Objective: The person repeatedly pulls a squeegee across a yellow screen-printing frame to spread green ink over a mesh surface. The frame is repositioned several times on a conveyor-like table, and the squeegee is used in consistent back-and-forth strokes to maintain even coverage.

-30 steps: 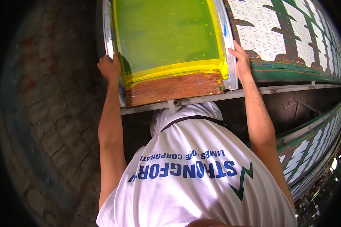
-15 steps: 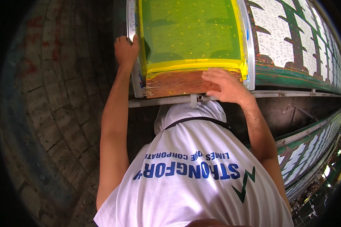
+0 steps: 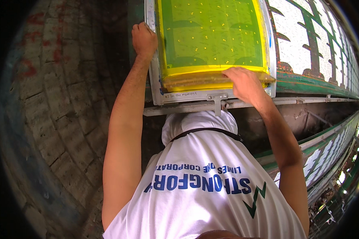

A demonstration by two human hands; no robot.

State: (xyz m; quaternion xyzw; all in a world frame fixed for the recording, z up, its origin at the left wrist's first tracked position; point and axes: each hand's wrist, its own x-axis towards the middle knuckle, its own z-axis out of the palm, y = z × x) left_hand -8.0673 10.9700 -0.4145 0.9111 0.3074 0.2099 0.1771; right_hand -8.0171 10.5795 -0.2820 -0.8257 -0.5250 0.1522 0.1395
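Observation:
A silk-screen frame (image 3: 158, 85) with pale metal sides holds a yellow-green mesh (image 3: 211, 36) dotted with small yellow spots. My left hand (image 3: 144, 40) is closed around the frame's left side rail. Across the near end of the mesh stands a squeegee (image 3: 195, 81), a long wooden bar smeared with yellow, its narrow edge upward. The fingers of my right hand (image 3: 245, 84) are bent over the squeegee's top, right of its middle. A small metal bracket (image 3: 217, 103) sits on the frame's near edge, just left of my right wrist.
Right of the frame, a long green printing table (image 3: 307, 81) carries rows of white printed fabric pieces (image 3: 291, 42). A metal rail (image 3: 307, 100) runs along its near edge. Another table with white pieces (image 3: 313, 157) lies at the lower right. Paved floor (image 3: 68, 131) stretches along the left.
The squeegee has tipped from lying with its broad wooden face up to standing on edge. My right hand has closed on it. The frame appears further right, with my left hand still on its side.

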